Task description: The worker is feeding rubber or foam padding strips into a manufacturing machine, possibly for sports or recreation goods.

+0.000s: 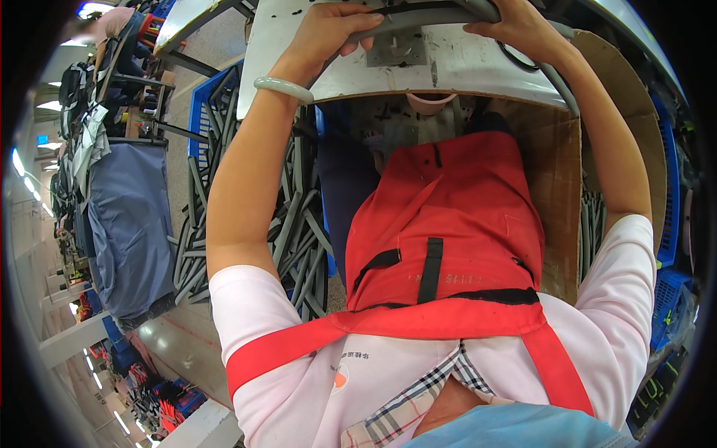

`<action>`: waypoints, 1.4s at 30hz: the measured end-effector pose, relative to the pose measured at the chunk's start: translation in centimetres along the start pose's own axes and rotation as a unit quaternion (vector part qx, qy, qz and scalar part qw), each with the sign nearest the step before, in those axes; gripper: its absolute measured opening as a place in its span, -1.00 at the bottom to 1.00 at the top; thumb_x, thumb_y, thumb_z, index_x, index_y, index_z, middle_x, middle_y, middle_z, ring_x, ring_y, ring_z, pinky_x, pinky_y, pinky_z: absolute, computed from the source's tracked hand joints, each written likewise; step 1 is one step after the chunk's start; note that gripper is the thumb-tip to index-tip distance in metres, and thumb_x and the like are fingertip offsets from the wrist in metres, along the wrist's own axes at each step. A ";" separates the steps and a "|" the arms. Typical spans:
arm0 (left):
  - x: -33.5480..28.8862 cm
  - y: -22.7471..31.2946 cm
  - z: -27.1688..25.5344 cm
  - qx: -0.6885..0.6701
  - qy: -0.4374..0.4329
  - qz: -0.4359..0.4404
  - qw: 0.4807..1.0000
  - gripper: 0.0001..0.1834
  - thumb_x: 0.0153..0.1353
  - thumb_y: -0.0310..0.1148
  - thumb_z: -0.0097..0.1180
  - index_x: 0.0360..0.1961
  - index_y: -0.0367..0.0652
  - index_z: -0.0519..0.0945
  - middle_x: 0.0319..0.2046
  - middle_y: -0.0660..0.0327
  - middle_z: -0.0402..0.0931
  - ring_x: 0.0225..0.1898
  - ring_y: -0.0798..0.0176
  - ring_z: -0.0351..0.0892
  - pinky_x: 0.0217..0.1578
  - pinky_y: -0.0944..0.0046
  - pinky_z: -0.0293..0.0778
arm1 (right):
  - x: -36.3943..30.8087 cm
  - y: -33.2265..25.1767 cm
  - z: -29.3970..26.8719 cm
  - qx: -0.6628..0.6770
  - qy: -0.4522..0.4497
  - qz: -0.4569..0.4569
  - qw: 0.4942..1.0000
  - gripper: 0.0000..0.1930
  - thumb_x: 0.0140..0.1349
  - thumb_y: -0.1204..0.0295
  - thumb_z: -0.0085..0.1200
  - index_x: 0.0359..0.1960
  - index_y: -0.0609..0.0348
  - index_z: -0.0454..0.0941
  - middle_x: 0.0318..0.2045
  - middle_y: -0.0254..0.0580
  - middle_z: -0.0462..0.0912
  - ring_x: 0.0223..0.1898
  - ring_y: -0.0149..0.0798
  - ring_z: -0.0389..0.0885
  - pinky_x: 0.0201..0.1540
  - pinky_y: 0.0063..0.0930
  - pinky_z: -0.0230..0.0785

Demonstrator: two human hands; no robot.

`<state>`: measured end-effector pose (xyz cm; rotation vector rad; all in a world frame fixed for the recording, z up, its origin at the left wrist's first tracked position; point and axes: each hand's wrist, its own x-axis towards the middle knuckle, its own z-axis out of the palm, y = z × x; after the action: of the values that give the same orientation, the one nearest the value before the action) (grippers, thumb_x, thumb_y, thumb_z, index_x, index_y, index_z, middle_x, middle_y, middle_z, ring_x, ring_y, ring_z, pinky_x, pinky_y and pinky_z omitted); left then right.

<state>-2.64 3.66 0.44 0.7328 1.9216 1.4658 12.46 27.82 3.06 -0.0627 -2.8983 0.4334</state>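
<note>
At the top of the view, a grey foam tube [426,20] bends in an arc over the white worktable [287,60]. My left hand [332,30] is closed on its left part, with the thumb along the tube and the fingers curled beneath. Farther right, my right hand [519,28] grips the tube too, its thumb pointing inward. One grey length [556,86] hangs past my right wrist toward the table's edge. Below the arc, a metal plate [396,51] is set in the tabletop. The upper ends of the tube are cut off by the picture's rim.
Left of my legs, a blue crate [200,112] overflows with grey tubes [295,231]. A cardboard box [560,201] with more tubes stands at my right, near blue baskets [671,299]. Blue-grey cloth [131,224] covers something farther left. A person [116,26] is at far left.
</note>
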 end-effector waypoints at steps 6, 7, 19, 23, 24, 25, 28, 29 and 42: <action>2.5 -1.3 -1.2 -0.027 -0.018 0.010 0.999 -0.77 0.31 -0.45 0.11 -0.17 -0.47 0.61 -0.58 0.16 0.56 -0.71 0.45 0.32 -0.68 0.48 0.18 | 1.3 0.1 0.0 0.021 -0.015 0.040 0.999 -0.15 0.04 0.13 0.35 0.26 0.47 0.30 0.01 0.33 0.55 0.10 0.16 0.52 0.14 -0.19 0.35; 2.4 -1.3 -1.1 -0.027 -0.017 0.008 0.999 -0.77 0.31 -0.45 0.11 -0.17 -0.47 0.61 -0.58 0.16 0.56 -0.71 0.45 0.32 -0.68 0.48 0.18 | 1.3 0.2 0.2 0.021 -0.002 0.042 0.999 -0.14 0.04 0.13 0.34 0.27 0.46 0.28 0.03 0.32 0.55 0.11 0.14 0.51 0.15 -0.20 0.35; -4.2 -0.2 1.1 0.261 0.013 0.159 0.952 -0.71 0.21 -0.23 0.20 -0.36 -0.31 0.69 -0.57 0.04 0.62 -0.52 0.29 0.55 -0.42 0.21 0.45 | -5.5 -8.2 5.2 -0.028 -0.004 -0.210 0.977 -0.55 -0.03 0.54 0.17 -0.01 0.23 0.47 0.08 0.02 0.51 0.17 0.04 0.44 0.22 -0.20 0.31; -3.8 1.6 7.0 0.124 -0.049 0.251 0.959 -0.68 0.24 -0.26 0.18 -0.35 -0.38 0.68 -0.55 0.06 0.64 -0.51 0.31 0.56 -0.40 0.24 0.49 | -6.3 -14.2 12.9 -0.125 0.148 -0.362 0.912 -0.89 0.05 0.41 0.06 -0.39 0.12 0.54 -0.35 -0.15 0.63 -0.26 -0.13 0.61 -0.02 -0.28 0.40; -3.6 1.0 6.8 0.123 -0.053 0.254 0.958 -0.68 0.24 -0.26 0.18 -0.35 -0.38 0.68 -0.55 0.06 0.64 -0.51 0.31 0.56 -0.40 0.24 0.49 | -6.3 -13.9 12.4 -0.123 0.076 -0.312 0.939 -0.89 0.05 0.39 0.05 -0.40 0.12 0.53 -0.43 -0.12 0.59 -0.33 -0.14 0.58 -0.08 -0.32 0.41; -3.4 -0.4 5.8 0.034 -0.062 0.163 0.984 -0.69 0.25 -0.26 0.17 -0.32 -0.38 0.69 -0.53 0.11 0.65 -0.51 0.32 0.55 -0.41 0.26 0.48 | -5.3 -12.9 12.3 -0.121 0.020 -0.300 0.946 -0.85 0.03 0.44 0.10 -0.35 0.18 0.55 -0.37 -0.05 0.63 -0.25 -0.04 0.61 -0.08 -0.24 0.43; -5.4 -6.0 0.2 0.118 -0.095 0.098 0.983 -0.48 0.32 -0.01 0.07 0.01 -0.29 0.63 -0.39 0.15 0.65 -0.44 0.29 0.51 -0.33 0.30 0.45 | -4.8 -9.5 8.1 -0.023 -0.009 -0.204 0.979 -0.60 -0.02 0.48 0.22 -0.08 0.27 0.50 -0.19 0.06 0.62 -0.06 0.11 0.55 0.05 -0.14 0.37; -7.1 -5.5 -0.7 0.242 -0.097 0.020 0.965 -0.40 0.34 0.11 -0.02 0.00 -0.25 0.65 -0.26 0.12 0.66 -0.23 0.20 0.57 -0.09 0.24 0.46 | -5.2 -7.4 6.7 0.003 -0.043 -0.128 0.991 -0.47 -0.04 0.50 0.27 0.05 0.29 0.46 -0.08 0.10 0.59 0.05 0.15 0.49 0.14 -0.13 0.32; -4.0 -0.8 -0.2 0.196 0.013 0.167 0.966 -0.64 0.21 -0.22 0.28 -0.10 -0.29 0.69 -0.43 0.24 0.66 -0.42 0.45 0.55 -0.39 0.44 0.44 | -3.6 -3.3 -2.5 0.063 -0.012 0.030 0.997 -0.30 0.02 0.26 0.33 0.13 0.47 0.37 -0.15 0.33 0.59 -0.04 0.07 0.61 -0.02 -0.21 0.42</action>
<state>-0.21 0.37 0.22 1.2754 2.2196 1.2910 16.50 25.08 5.63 -0.1245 -2.8908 0.6306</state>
